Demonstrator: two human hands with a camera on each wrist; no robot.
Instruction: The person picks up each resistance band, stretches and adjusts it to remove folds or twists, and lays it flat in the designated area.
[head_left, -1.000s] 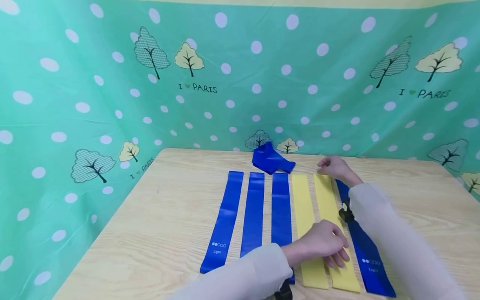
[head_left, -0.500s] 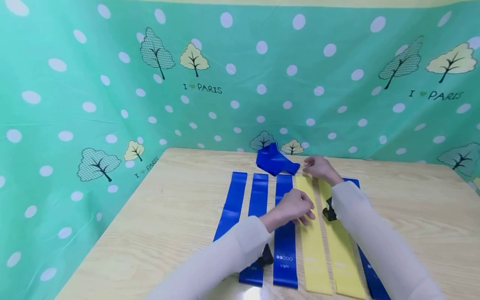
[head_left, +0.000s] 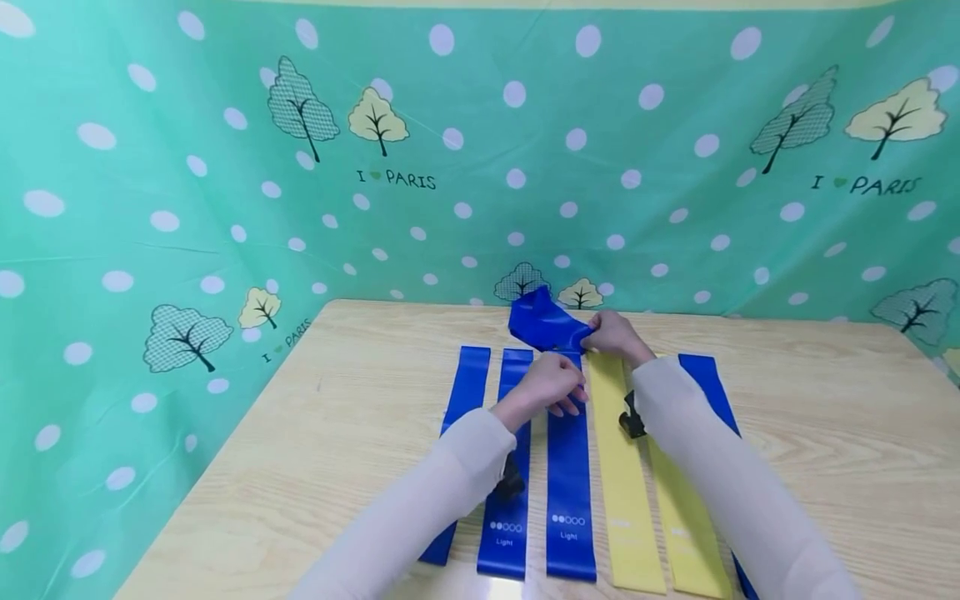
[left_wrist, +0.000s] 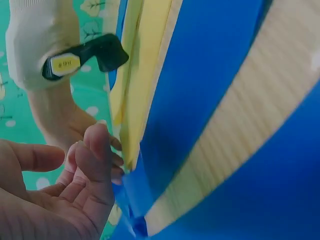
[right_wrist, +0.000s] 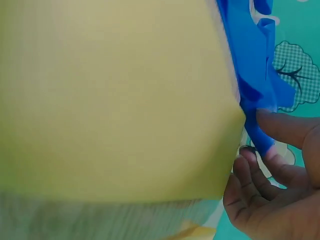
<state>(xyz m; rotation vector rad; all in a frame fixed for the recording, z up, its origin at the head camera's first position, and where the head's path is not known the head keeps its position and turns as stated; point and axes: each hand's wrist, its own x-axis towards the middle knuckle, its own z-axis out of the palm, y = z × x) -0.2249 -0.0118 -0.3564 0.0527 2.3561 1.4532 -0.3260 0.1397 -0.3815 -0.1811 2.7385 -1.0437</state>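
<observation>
A crumpled blue resistance band (head_left: 542, 321) lies at the back of the table. My right hand (head_left: 615, 336) pinches its right end between thumb and fingers; the right wrist view shows the blue end between thumb and forefinger. My left hand (head_left: 546, 385) is over a flat blue band (head_left: 570, 475) marked "Light", its fingers loosely bent with nothing in them. In the left wrist view, its thumb and fingertips stand apart. Beside that band lies a yellow band (head_left: 626, 500), partly under the right hand in the head view.
Two more flat blue bands, one far left (head_left: 474, 371) and one next to it (head_left: 501, 537), lie left of the middle. On the right are a second yellow band (head_left: 693, 533) and another blue band (head_left: 701, 375), partly behind the right sleeve. A green patterned cloth (head_left: 420, 250) hangs behind the table (head_left: 300, 450).
My right hand has moved left from above the yellow bands and taken hold of the crumpled blue band's end. My left hand has moved left and away from me, off the yellow bands.
</observation>
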